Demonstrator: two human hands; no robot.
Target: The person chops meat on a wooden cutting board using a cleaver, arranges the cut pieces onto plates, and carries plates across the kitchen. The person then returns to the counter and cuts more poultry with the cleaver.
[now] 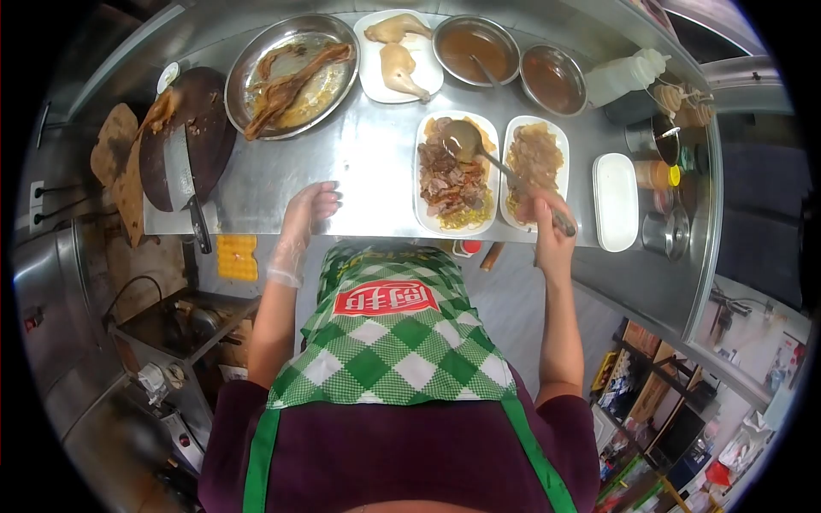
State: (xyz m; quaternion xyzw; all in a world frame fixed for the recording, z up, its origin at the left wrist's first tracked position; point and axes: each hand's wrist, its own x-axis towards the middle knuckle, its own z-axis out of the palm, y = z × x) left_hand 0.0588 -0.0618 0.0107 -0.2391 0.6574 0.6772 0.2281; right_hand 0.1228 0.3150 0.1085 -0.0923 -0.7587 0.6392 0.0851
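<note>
"Where's the ladle (505, 170)?"
"Bowl (463, 139) at one o'clock, over the plate (420, 179) of chopped meat (446, 175). The right hand (552, 224) closes its fingers round the handle (518, 181)."
"And the left hand (308, 210)?"
"Gloved, at ten o'clock, fingers loosely curled, holding nothing visible."

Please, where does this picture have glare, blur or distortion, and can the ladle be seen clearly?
Head view: strong glare whitens the middle of the steel counter; head view: wide-lens distortion bends the counter's outer edges, and the corners are black; head view: a smeared, blurry patch sits at lower left; head view: the ladle in the right hand looks fairly clear.
</note>
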